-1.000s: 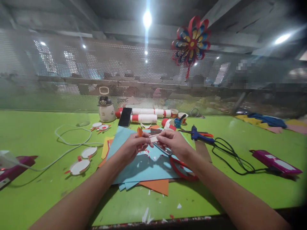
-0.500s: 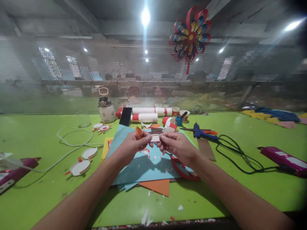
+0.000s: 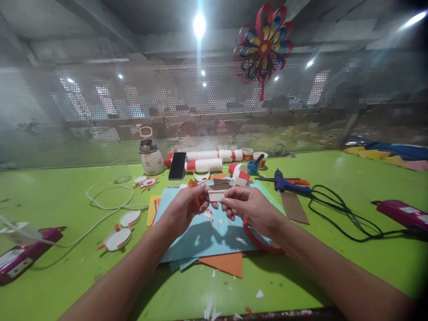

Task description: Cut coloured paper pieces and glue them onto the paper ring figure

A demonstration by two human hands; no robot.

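A small white piece (image 3: 216, 195) is held between my two hands above the light blue paper (image 3: 187, 247). My left hand (image 3: 187, 205) pinches its left end, with a bit of orange paper (image 3: 193, 183) by the fingers. At the right end, my right hand (image 3: 249, 204) grips the piece between thumb and fingers. Red scissor handles (image 3: 259, 243) lie partly under my right hand. Red and white scraps (image 3: 210, 216) are scattered on the blue paper. Orange paper (image 3: 227, 264) sticks out below the stack.
Beyond the hands are a phone (image 3: 177, 166), white and red rolls (image 3: 204, 166) and a bottle (image 3: 152, 158). A blue glue gun (image 3: 290, 186) with black cable lies right. Round white pieces (image 3: 117, 239) lie left, near a purple power strip (image 3: 31, 256).
The white piece now shows a broader face between my hands. My left fingers have shifted slightly away from its middle. The whole view has moved a little.
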